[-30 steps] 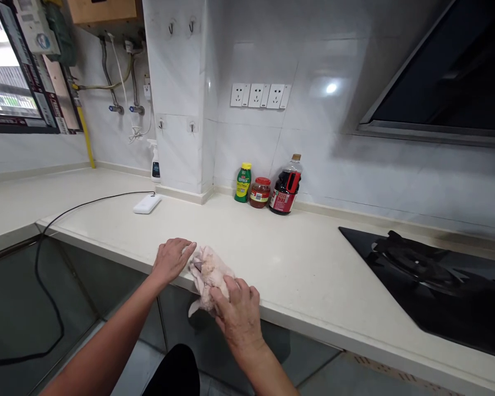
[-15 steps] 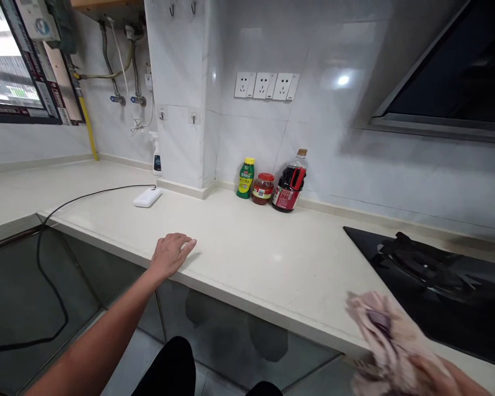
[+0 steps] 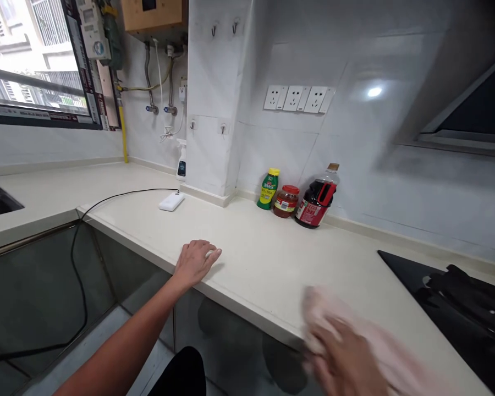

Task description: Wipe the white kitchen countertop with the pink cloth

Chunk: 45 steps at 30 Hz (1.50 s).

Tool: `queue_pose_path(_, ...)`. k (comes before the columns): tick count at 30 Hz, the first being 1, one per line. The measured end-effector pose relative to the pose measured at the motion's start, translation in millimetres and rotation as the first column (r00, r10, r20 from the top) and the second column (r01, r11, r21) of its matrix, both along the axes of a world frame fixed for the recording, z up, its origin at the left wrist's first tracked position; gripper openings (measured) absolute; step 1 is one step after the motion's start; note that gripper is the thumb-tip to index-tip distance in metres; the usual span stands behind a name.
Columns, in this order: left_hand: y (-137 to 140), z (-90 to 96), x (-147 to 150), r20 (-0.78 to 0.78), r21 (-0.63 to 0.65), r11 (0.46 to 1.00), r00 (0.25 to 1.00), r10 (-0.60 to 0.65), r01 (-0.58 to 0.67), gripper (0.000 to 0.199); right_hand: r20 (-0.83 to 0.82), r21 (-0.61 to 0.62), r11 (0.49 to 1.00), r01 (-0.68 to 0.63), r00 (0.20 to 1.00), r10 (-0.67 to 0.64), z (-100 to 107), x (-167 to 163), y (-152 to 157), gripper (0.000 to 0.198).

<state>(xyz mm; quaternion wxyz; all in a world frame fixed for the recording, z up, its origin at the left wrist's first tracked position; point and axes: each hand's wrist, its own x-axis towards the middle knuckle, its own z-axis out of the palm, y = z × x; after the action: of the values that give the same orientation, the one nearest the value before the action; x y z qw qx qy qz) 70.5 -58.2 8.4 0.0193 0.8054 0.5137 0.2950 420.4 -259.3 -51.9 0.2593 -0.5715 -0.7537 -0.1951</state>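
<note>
My left hand (image 3: 196,261) lies flat and open on the pale desk (image 3: 272,258). My right hand (image 3: 346,357) holds a pink cloth (image 3: 379,346) at the desk's front edge, near the black stove (image 3: 462,297). White tiled walls (image 3: 355,137) stand behind.

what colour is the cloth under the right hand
Pale pink cloth, blurred under the right hand; head view.

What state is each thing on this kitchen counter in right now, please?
left hand: flat on the counter edge, holding nothing
right hand: blurred, pressed on the pink cloth
pink cloth: bunched on the counter, blurred
soy sauce bottle: upright, capped
red-lidded jar: closed
green bottle: capped
white power bank: cable attached
</note>
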Motion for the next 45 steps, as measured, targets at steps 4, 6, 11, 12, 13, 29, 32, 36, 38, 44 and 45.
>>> queue_pose_path(4, 0.8, -1.2, -1.2, 0.024, 0.002, 1.000, 1.000, 0.012, -0.012, 0.041, -0.276, 0.004, 0.984, -0.178, 0.946, 0.172, 25.1, -140.8, 69.0, 0.043)
queue_pose_path(6, 2.5, -1.9, -3.2, 0.047, -0.003, 1.000, 0.999, 0.013, -0.013, 0.041, -0.433, -0.040, 0.960, -0.278, 0.870, 0.234, 36.3, -189.9, 92.2, 0.040)
queue_pose_path(11, 10.8, -5.5, -10.6, 0.212, -0.044, 0.998, 0.976, 0.044, -0.036, 0.044, -0.874, -0.012, 0.867, -0.498, 0.426, 0.233, 51.9, -223.1, 121.0, 0.025)
queue_pose_path(12, 12.4, -6.4, -11.2, 0.233, -0.046, 0.998, 0.971, 0.052, -0.043, 0.044, -0.905, -0.007, 0.857, -0.515, 0.367, 0.214, 54.4, -219.1, 123.6, 0.025)
queue_pose_path(13, 13.6, -7.2, -11.4, 0.243, -0.045, 0.998, 0.968, 0.061, -0.051, 0.044, -0.924, 0.000, 0.852, -0.523, 0.325, 0.199, 57.5, -213.1, 125.7, 0.026)
queue_pose_path(29, 6.2, -5.3, -8.8, 0.235, -0.057, 0.997, 0.970, 0.061, -0.049, 0.038, -0.493, -0.045, 0.850, -0.525, 0.752, 0.439, 126.0, -95.9, 150.8, 0.030)
queue_pose_path(32, 7.3, -7.4, -11.2, 0.244, -0.055, 0.998, 0.968, 0.051, -0.039, 0.035, -0.356, -0.340, 0.769, -0.542, 0.831, 0.429, 89.6, -89.0, 134.7, 0.035)
queue_pose_path(36, 8.7, -6.8, -9.0, 0.244, -0.007, 0.999, 0.969, 0.047, -0.047, 0.031, -0.561, -0.371, 0.780, -0.504, 0.791, 0.245, 77.6, -64.5, 105.0, 0.041)
queue_pose_path(38, 7.2, -1.0, 0.2, 0.234, 0.034, 0.999, 0.972, 0.014, -0.022, 0.033, -0.579, -0.346, 0.854, -0.389, 0.804, 0.132, 74.9, -44.8, 91.8, 0.043)
queue_pose_path(44, -11.7, 22.5, 71.0, 0.098, -0.089, 0.933, 0.935, -0.341, 0.350, 0.058, -0.288, -0.323, 0.945, 0.045, 0.947, -0.144, 8.2, 44.5, 77.8, 0.053)
queue_pose_path(45, -16.0, 22.7, 86.4, 0.045, -0.181, 0.903, 0.921, -0.387, 0.389, 0.072, -0.214, -0.329, 0.940, 0.092, 0.962, -0.169, -5.0, 58.2, 78.2, 0.052)
